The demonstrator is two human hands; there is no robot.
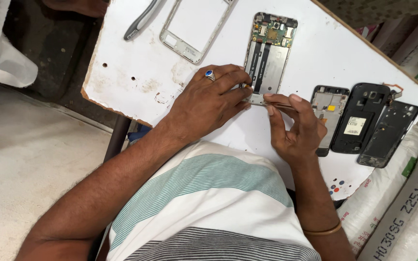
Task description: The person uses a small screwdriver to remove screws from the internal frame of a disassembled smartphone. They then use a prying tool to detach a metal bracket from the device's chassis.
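opened phone (267, 58) lengthwise (camera end away), hands (209, 101) steadying

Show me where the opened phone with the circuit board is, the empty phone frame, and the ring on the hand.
opened phone (268, 60), head view, on its metal midplate below the circuit board.
empty phone frame (182, 47), head view, on its lower edge.
ring (210, 74), head view, on its blue stone, left hand (206, 104).

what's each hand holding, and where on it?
Right hand: a thin tool, pinched near its rear end between thumb and fingers. Left hand: holds nothing, presses the opened phone down at its bottom edge.
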